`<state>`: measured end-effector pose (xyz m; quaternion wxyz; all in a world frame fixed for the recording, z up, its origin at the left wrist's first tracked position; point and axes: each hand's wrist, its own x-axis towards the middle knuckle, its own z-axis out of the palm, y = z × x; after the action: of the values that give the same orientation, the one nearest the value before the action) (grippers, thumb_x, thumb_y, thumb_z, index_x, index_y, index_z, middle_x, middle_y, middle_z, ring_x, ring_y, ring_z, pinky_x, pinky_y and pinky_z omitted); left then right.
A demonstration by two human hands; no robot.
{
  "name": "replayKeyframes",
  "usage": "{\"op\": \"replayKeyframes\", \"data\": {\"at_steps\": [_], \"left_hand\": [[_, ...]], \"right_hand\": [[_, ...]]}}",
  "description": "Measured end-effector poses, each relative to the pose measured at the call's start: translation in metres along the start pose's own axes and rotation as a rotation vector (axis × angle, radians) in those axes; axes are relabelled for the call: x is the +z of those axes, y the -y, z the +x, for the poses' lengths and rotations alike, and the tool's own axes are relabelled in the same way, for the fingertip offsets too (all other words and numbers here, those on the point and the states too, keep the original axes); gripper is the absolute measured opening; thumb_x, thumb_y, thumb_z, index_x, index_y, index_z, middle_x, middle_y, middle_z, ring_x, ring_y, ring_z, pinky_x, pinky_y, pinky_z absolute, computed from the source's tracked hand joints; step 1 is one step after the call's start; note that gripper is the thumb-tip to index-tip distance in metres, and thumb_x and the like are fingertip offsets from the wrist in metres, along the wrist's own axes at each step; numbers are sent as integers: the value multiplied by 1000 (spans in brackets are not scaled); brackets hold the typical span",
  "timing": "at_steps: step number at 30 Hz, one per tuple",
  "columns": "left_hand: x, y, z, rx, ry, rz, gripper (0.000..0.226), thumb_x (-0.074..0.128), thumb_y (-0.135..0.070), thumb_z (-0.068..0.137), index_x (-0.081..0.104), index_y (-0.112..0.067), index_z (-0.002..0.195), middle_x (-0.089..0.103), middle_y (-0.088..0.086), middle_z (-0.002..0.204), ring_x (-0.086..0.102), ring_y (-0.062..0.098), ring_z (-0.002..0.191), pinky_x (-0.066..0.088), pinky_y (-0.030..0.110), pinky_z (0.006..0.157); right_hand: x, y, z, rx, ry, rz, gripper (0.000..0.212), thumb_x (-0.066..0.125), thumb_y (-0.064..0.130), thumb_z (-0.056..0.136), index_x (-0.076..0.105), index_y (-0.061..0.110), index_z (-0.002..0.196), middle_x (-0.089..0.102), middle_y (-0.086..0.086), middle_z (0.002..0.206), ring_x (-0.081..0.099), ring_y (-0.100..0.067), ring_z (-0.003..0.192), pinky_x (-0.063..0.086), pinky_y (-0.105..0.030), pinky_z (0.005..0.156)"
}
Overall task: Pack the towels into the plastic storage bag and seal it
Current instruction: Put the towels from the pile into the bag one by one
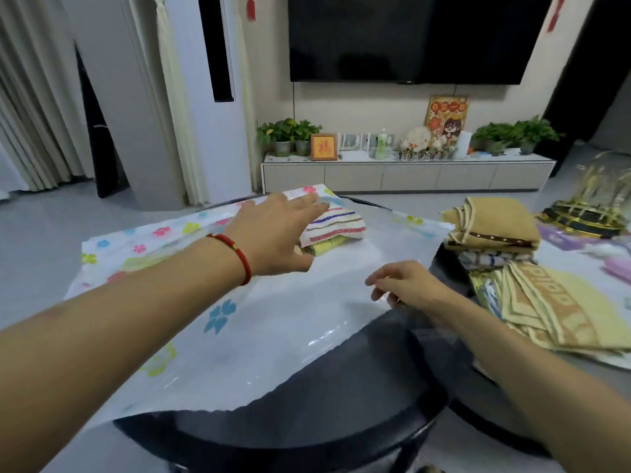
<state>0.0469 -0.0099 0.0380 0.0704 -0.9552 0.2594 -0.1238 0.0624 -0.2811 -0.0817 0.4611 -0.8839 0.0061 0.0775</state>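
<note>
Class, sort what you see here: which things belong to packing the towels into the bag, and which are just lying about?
Belong to the job:
plastic storage bag
striped towel inside the bag
yellow towel beneath it
stack of folded towels
beige towels
left hand
right hand

Lying about:
television
potted plants
framed picture
gold ornament

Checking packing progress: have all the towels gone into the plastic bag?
No, a stack of folded towels sits on the table to the right, outside the bag.
</note>
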Motion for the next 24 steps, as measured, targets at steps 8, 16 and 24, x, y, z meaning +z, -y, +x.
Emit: {"op": "replayKeyframes", "data": {"at_steps": [8, 16, 24], "left_hand": [[23, -48, 21, 109, -15, 284, 71, 54, -60, 84, 32, -39, 148, 18, -1, 164, 32, 39, 139, 37, 66, 103], [36, -54, 26, 119, -43, 330, 65, 54, -58, 83, 44, -37, 144, 34, 0, 158, 40, 39, 132, 43, 57, 97], [42, -57, 8, 28, -10, 345, 55, 63, -46, 83, 57, -32, 135, 47, 9, 149, 36, 51, 130, 39, 64, 96]], "right_hand": [[-138, -138, -69, 450, -687, -501, 33, 54, 10, 91, 77, 27, 108, 70, -14, 123, 61, -38, 114, 51, -42, 92], [-191, -193, -59, 620, -743, -330, 24, 52, 9, 101, 64, 29, 104, 62, -19, 121, 49, -44, 122, 28, -50, 106], [-212, -178, -54, 417, -459, -424, 47, 70, 4, 84, 71, 33, 122, 65, -15, 133, 60, -34, 112, 48, -35, 91]]}}
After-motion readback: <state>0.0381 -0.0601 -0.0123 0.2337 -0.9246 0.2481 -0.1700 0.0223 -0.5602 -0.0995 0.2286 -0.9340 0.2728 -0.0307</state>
